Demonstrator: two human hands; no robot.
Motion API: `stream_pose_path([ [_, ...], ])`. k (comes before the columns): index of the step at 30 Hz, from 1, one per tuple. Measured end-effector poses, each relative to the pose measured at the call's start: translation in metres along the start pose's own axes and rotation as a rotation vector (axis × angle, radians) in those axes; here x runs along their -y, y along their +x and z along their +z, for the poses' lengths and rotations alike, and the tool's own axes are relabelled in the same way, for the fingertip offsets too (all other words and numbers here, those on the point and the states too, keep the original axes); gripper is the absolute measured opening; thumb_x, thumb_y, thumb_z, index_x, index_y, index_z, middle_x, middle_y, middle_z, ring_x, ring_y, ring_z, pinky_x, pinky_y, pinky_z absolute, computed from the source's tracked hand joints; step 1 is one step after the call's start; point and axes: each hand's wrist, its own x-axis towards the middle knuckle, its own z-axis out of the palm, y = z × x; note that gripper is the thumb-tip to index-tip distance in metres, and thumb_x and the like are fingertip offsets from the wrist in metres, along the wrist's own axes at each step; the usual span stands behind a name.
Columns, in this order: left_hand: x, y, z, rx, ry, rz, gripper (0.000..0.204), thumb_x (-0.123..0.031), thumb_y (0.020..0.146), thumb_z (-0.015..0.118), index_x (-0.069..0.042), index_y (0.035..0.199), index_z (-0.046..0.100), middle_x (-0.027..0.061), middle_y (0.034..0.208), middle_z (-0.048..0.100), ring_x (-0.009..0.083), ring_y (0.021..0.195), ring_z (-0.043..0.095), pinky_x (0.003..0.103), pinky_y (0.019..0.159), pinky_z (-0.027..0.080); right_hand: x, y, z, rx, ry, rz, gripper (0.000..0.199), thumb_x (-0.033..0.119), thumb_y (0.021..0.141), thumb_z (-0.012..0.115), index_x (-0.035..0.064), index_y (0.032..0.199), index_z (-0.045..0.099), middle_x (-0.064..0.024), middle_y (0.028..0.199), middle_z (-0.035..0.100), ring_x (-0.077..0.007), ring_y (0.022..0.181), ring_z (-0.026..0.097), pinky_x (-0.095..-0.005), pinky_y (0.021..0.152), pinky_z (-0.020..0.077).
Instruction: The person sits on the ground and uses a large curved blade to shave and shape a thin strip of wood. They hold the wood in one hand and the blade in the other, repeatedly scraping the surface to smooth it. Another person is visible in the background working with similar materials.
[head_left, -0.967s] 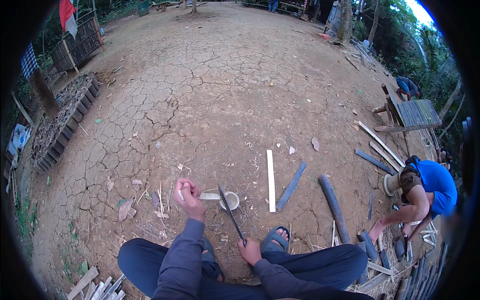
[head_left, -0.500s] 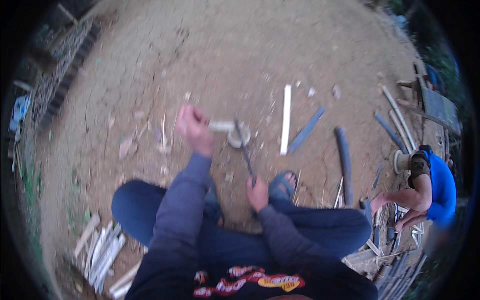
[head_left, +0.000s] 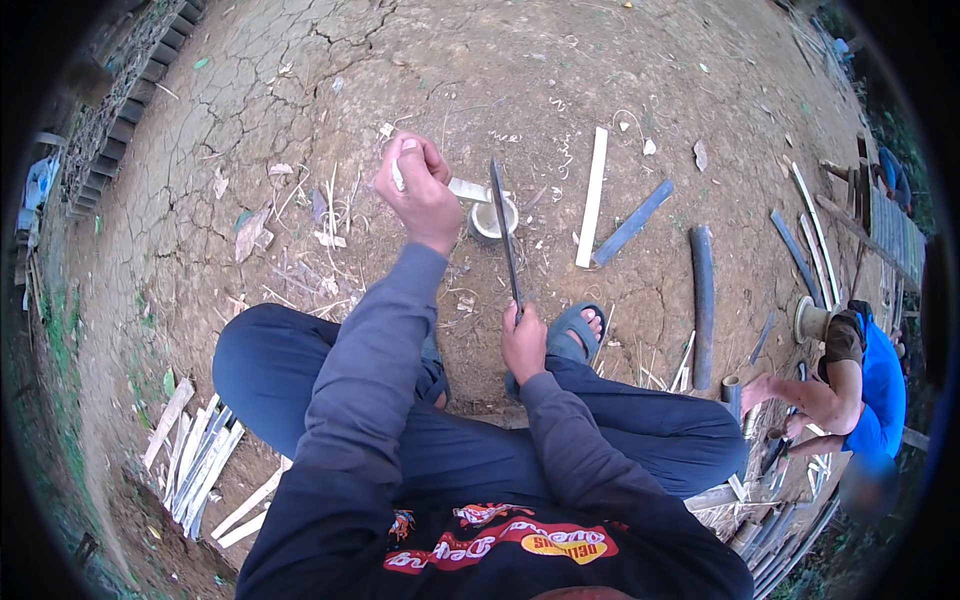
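My left hand (head_left: 420,190) is closed around a pale, flat strip of split bamboo (head_left: 468,189). The strip's far end lies over the top of a short, round, hollow-looking block (head_left: 486,232) standing on the ground ahead of my feet. In my right hand (head_left: 524,342) is the handle of a long, narrow, dark-bladed knife (head_left: 504,225). Its blade points away from me and crosses above the block, close to the strip's end. Whether blade and strip touch, I cannot tell.
Right of the block lie a pale strip (head_left: 592,195), a dark bamboo piece (head_left: 633,222) and a longer dark bamboo pole (head_left: 703,305). Split bamboo (head_left: 205,470) is piled at lower left. A person in blue (head_left: 878,375) bends at the right, hands near more bamboo.
The whole view has shifted, so the ground and block appear higher. My left hand with the strip is slightly nearer the block. The knife's blade has swung to point straighter ahead.
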Motion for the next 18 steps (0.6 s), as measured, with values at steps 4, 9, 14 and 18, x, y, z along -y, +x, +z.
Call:
stream_pose_path([
  [4,0.004,-0.005,0.001,-0.018,-0.078,0.018,0.029,-0.017,0.096,0.037,-0.005,0.069,0.040,-0.0006,0.056,0.034,0.0072,0.045,0.028,0.027,0.043,0.020,-0.017,0.006,0.008,0.013,-0.027,-0.003,0.034,0.030,0.097,0.053,-0.0026,0.089,0.059,-0.0291,0.073,0.063,-0.0473,0.073,0.063,-0.0552,0.065,0.0461],
  [9,0.005,-0.001,-0.001,-0.056,-0.040,0.042,0.030,-0.018,0.096,0.037,-0.005,0.069,0.039,-0.0006,0.057,0.034,0.0073,0.044,0.029,0.027,0.042,0.020,0.014,0.008,-0.018,0.009,0.071,0.028,0.034,0.031,0.099,0.051,-0.0014,0.091,0.059,-0.0275,0.071,0.062,-0.0472,0.070,0.062,-0.0550,0.061,0.0451],
  [14,0.003,-0.002,-0.002,-0.095,-0.046,0.020,0.030,-0.019,0.098,0.036,-0.005,0.071,0.039,0.0010,0.057,0.031,0.0089,0.044,0.026,0.028,0.042,0.021,0.012,-0.002,-0.008,-0.092,0.133,-0.071,0.035,0.031,0.100,0.049,-0.0014,0.095,0.058,-0.0299,0.074,0.063,-0.0486,0.073,0.062,-0.0568,0.064,0.0447],
  [18,0.002,-0.003,0.004,-0.091,-0.013,0.049,0.029,-0.017,0.096,0.037,-0.005,0.070,0.039,0.0001,0.057,0.033,0.0078,0.044,0.028,0.027,0.042,0.021,-0.022,0.003,0.016,0.057,-0.076,0.049,0.042,0.036,0.101,0.045,-0.0031,0.092,0.059,-0.0331,0.080,0.063,-0.0525,0.079,0.061,-0.0598,0.071,0.0453],
])
